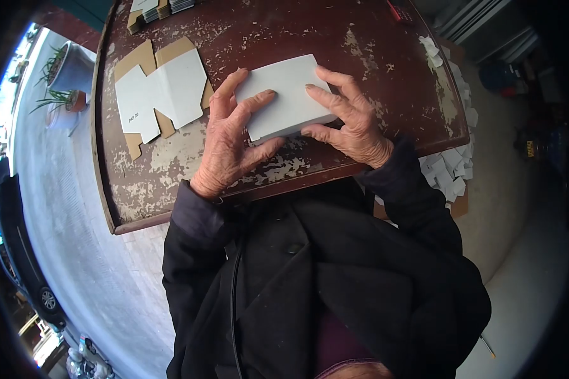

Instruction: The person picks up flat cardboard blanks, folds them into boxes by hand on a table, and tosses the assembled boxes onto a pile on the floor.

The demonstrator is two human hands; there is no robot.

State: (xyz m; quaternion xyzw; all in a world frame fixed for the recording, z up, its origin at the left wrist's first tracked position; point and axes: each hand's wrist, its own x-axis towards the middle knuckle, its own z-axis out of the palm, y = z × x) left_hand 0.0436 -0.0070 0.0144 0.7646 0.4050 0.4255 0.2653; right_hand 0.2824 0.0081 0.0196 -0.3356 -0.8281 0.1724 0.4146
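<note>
A white cardboard box (291, 91) lies near the front edge of the worn brown table. Around its left end is my left hand (231, 129), with fingers on the top and side and the thumb low at the near edge. My right hand (354, 120) grips the other end, its fingertips on the top and far corner and its thumb against the near side. The box's underside is hidden. To the left, an unfolded white cardboard blank (161, 91) with brown flaps lies flat, printed with small text.
Stacked folded cardboard (152, 12) sits at the table's (265, 38) far left. A red object (398, 11) lies at the far right. White paper scraps (447, 174) are heaped beside the right edge. Potted plants (76, 101) stand on the floor to the left.
</note>
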